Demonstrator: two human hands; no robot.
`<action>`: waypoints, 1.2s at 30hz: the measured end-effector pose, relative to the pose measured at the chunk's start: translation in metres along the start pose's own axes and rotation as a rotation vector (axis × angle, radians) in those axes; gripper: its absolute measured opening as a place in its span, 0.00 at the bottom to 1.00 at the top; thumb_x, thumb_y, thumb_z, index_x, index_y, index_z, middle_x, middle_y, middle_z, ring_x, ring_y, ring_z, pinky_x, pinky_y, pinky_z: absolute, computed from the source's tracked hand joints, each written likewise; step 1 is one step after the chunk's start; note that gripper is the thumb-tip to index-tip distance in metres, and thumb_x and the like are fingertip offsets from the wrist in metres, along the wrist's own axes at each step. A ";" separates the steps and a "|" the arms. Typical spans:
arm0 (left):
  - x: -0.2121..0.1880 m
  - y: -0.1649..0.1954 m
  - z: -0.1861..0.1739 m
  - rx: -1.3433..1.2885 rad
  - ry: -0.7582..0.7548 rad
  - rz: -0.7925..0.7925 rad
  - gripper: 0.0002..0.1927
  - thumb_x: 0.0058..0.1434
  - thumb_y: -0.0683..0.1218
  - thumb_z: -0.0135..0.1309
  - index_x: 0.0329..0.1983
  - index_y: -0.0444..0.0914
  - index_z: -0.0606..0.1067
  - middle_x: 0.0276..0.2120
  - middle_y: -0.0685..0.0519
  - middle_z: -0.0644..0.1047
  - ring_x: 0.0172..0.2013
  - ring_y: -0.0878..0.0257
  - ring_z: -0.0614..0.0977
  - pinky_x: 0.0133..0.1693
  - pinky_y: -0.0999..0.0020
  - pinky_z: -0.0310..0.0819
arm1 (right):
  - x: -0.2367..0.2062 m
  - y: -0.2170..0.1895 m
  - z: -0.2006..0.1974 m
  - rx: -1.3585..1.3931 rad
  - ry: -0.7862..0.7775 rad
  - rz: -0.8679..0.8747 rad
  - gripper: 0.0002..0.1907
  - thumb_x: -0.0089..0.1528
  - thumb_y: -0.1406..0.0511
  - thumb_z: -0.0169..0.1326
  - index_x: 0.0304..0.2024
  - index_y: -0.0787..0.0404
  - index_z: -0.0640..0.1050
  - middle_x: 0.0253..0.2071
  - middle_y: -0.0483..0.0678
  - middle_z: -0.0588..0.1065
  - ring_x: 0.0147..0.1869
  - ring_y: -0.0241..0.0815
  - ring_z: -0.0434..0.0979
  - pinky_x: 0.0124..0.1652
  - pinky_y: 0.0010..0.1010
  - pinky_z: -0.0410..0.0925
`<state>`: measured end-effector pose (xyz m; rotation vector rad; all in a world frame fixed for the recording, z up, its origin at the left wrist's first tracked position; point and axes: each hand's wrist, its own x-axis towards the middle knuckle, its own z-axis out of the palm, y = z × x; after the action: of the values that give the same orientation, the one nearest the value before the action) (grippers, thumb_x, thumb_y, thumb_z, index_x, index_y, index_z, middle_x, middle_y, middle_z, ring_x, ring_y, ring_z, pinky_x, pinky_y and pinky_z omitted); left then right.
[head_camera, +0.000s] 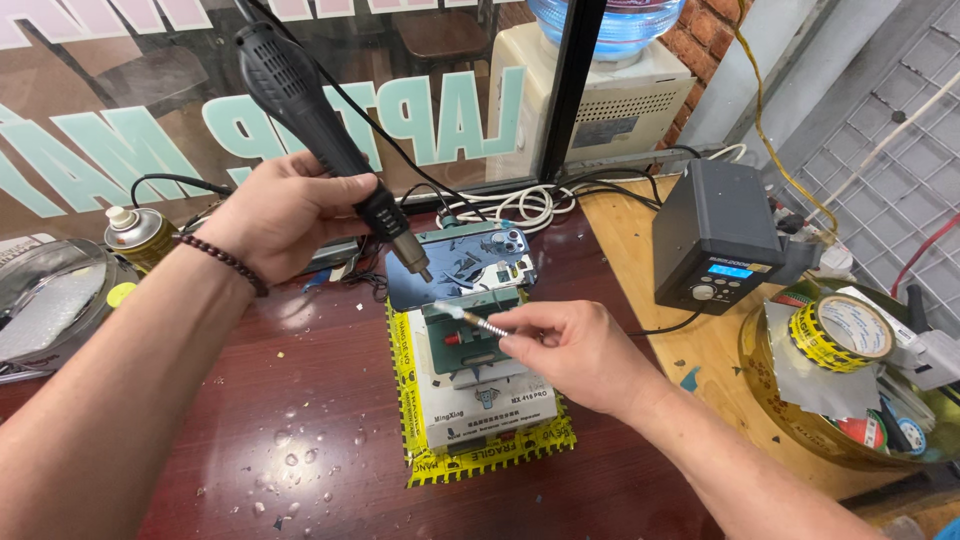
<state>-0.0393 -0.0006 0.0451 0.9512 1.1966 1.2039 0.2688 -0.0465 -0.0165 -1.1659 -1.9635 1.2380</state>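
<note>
My left hand (285, 212) grips a black hot-air gun (310, 105), its nozzle tip pointing down at the near-left edge of a smartphone (470, 262). The phone lies back-up, its rear glass cracked, clamped on a green and white holder (480, 375) wrapped in yellow tape. My right hand (575, 350) pinches a thin metal pick (472, 318), whose tip rests at the phone's near edge, just right of the nozzle.
A dark soldering station box (712, 235) with a lit display stands at the right. A glass bowl (770, 385) holds a yellow tape roll (842, 330) and tools. A spray can (138, 235) stands at the left. Cables (520, 205) run behind the phone.
</note>
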 end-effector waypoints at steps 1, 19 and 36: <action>-0.001 0.002 -0.004 0.013 0.011 0.001 0.06 0.63 0.39 0.57 0.42 0.34 0.76 0.39 0.50 0.81 0.42 0.59 0.83 0.50 0.59 0.83 | -0.001 0.000 -0.002 -0.011 0.006 0.011 0.15 0.59 0.65 0.61 0.49 0.58 0.86 0.29 0.42 0.82 0.28 0.23 0.72 0.28 0.20 0.67; 0.016 -0.013 0.012 -0.136 0.022 0.017 0.07 0.63 0.41 0.57 0.43 0.36 0.75 0.40 0.51 0.80 0.43 0.57 0.84 0.48 0.58 0.83 | 0.002 -0.008 -0.008 -0.290 0.308 0.223 0.15 0.59 0.62 0.58 0.48 0.56 0.84 0.32 0.47 0.85 0.32 0.36 0.85 0.37 0.28 0.74; 0.046 -0.017 0.052 0.006 -0.041 0.026 0.08 0.61 0.40 0.60 0.43 0.35 0.75 0.38 0.50 0.81 0.39 0.59 0.86 0.41 0.63 0.85 | 0.006 -0.016 0.020 -0.224 0.358 0.350 0.12 0.61 0.65 0.55 0.45 0.59 0.83 0.32 0.50 0.84 0.34 0.40 0.86 0.38 0.32 0.75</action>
<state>0.0128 0.0453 0.0298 0.9944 1.1594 1.1958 0.2447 -0.0534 -0.0111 -1.7684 -1.7049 0.8972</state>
